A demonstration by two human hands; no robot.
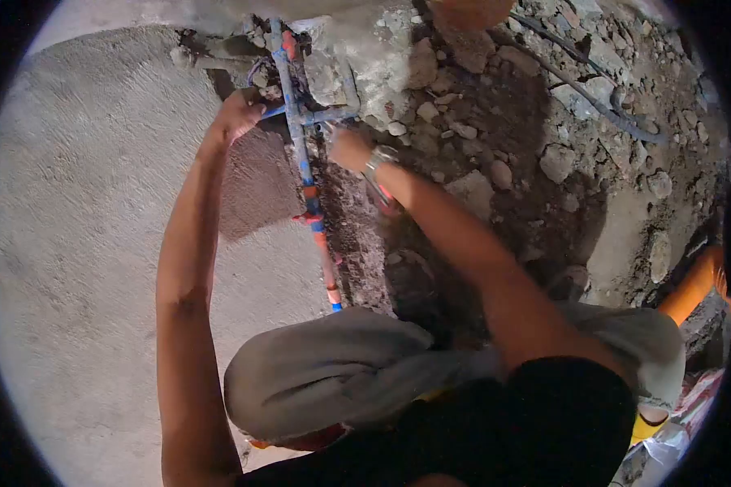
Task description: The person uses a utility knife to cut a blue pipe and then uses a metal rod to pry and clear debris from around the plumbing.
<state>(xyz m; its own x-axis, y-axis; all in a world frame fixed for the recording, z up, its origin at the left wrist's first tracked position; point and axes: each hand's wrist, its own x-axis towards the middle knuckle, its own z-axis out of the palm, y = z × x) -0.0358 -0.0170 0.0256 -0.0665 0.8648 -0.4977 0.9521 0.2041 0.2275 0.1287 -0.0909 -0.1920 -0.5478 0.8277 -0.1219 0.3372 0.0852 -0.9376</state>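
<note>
A blue-and-grey pipe (pixel 297 150) runs down along the edge of the concrete slab, with a grey cross pipe (pixel 330 116) joined to it near the top. My left hand (pixel 237 116) has its fingers closed round a short blue rod-like piece (pixel 274 111) that meets the pipe from the left. On the other side, my right hand (pixel 350 150) is closed on a red-handled tool (pixel 386 197), whose handle shows below the wrist. The tool's front end is close under the cross pipe; its kind is mostly hidden by the hand.
Rough concrete (pixel 97 203) spreads to the left. Broken stones and soil (pixel 495 154) lie on the right, with a dark hose (pixel 617 118) across them. Orange and red fittings (pixel 313 217) follow the pipe down toward my knee (pixel 325 365). An orange object (pixel 690 284) is at far right.
</note>
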